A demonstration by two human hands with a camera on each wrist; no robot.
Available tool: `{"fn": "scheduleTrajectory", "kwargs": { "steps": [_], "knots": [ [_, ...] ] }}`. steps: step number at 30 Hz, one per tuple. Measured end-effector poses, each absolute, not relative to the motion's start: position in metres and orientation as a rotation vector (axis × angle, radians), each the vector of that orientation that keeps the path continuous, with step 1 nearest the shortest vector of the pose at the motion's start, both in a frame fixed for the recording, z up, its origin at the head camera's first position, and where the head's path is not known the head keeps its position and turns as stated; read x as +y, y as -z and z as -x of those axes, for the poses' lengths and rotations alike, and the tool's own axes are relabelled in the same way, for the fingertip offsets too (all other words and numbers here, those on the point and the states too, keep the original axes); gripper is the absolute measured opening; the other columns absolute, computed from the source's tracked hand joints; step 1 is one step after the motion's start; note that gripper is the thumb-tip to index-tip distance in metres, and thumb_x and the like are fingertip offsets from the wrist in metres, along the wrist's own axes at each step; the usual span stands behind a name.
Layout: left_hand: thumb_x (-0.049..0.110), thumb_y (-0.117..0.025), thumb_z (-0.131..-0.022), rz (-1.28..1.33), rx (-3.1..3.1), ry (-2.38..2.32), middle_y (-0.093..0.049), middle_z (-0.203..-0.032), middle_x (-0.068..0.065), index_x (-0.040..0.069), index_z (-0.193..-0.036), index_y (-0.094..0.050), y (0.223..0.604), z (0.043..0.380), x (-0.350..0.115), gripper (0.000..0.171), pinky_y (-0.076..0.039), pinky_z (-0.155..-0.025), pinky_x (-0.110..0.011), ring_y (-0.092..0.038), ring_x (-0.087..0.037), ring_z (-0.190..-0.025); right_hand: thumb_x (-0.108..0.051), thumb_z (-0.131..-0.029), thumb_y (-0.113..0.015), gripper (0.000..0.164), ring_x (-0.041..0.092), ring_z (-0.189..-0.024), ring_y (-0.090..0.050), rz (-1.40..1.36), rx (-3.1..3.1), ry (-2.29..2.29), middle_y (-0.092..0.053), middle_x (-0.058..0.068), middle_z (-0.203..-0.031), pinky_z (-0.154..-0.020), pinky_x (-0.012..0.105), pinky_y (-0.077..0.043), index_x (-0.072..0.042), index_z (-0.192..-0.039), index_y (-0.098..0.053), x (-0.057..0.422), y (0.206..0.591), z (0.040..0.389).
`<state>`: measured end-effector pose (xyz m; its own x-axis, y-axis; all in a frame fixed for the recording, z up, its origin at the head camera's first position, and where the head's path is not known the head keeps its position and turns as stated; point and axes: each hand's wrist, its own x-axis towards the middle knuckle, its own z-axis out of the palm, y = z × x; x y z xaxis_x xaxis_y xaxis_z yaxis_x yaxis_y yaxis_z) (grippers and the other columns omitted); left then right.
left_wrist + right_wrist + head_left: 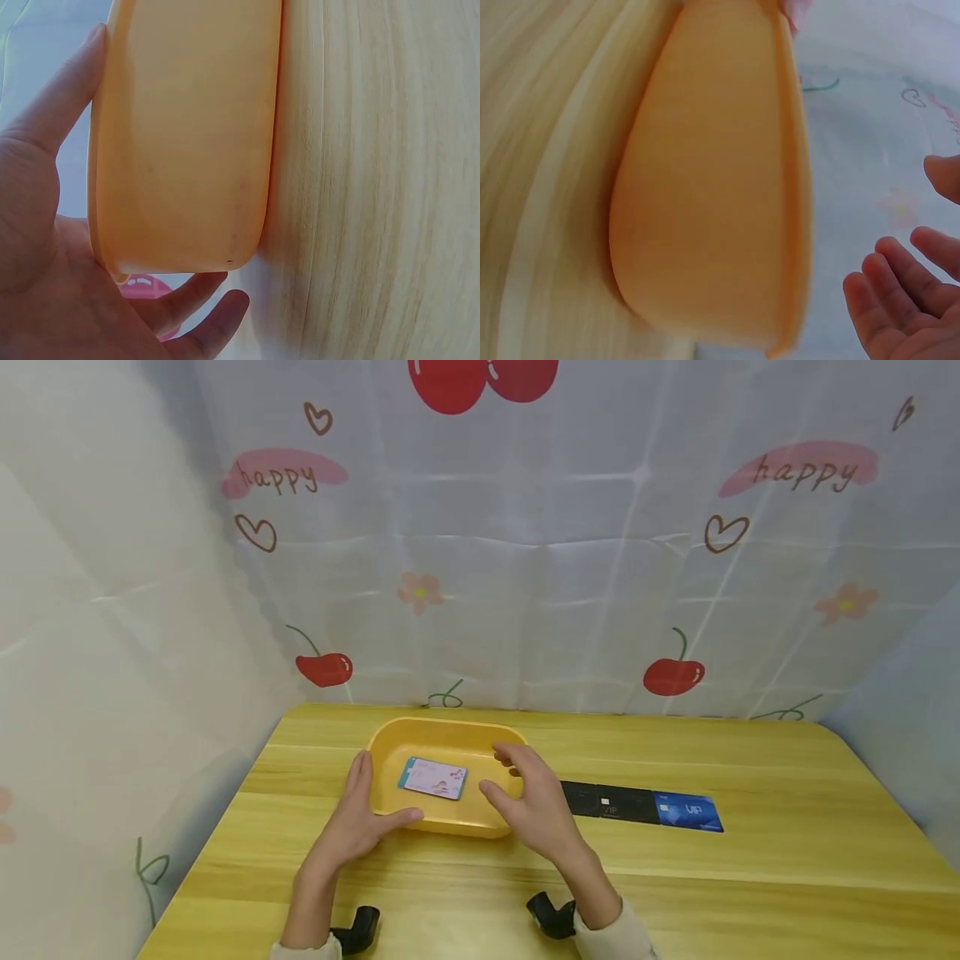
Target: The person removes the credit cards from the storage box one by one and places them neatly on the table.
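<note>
A yellow plastic basin (450, 820) stands on the table. Inside it lies a white card with pink drawings (435, 778), a blue-green edge showing at its left. My left hand (360, 827) rests against the basin's left front corner, with the thumb along the front rim and the fingers along the left end. Over the basin's right side hovers my right hand (536, 802), fingers loosely bent and nothing held; the right wrist view shows it apart from the rim. Right of the basin lie a partly hidden black card (581, 798), a black VIP card (627, 803) and a blue VIP card (687, 812) in a row.
The light wooden table (787, 852) extends right and forward of the cards. A white curtain (525, 610) printed with cherries and hearts hangs behind. Past the basin's end in the left wrist view, part of a pink slotted object (146, 287) shows.
</note>
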<state>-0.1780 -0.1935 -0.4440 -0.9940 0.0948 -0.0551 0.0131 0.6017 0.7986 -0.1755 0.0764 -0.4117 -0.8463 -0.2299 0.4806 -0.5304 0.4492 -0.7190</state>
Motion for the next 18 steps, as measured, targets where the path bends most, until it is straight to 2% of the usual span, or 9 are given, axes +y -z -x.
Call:
{"fn": "scheduleTrajectory", "kwargs": {
  "steps": [11,18],
  "knots": [
    [0.045,-0.082,-0.079,-0.106,2.739,-1.387,0.008,-0.162,-0.021,-0.003,-0.156,0.005,0.445,0.178,-0.192,0.126,-0.014,-0.115,-0.055,-0.005,-0.04,-0.147,-0.014,-0.089,-0.073,0.043,0.03,-0.109,-0.058,-0.678,-2.464,-1.329,-0.062,0.014,-0.119,-0.09,0.048,-0.048,0.001,-0.127,-0.061,0.03,0.416,0.194],
    [0.043,-0.082,-0.079,-0.107,2.742,-1.398,0.008,-0.162,-0.021,-0.003,-0.155,0.005,0.447,0.179,-0.193,0.125,-0.014,-0.115,-0.055,-0.004,-0.04,-0.147,-0.018,-0.092,-0.07,0.061,0.035,-0.128,-0.047,-0.679,-2.576,-1.3,-0.054,0.016,-0.138,-0.103,0.053,-0.039,0.0,-0.145,-0.045,0.013,0.415,0.212]
  ]
}}
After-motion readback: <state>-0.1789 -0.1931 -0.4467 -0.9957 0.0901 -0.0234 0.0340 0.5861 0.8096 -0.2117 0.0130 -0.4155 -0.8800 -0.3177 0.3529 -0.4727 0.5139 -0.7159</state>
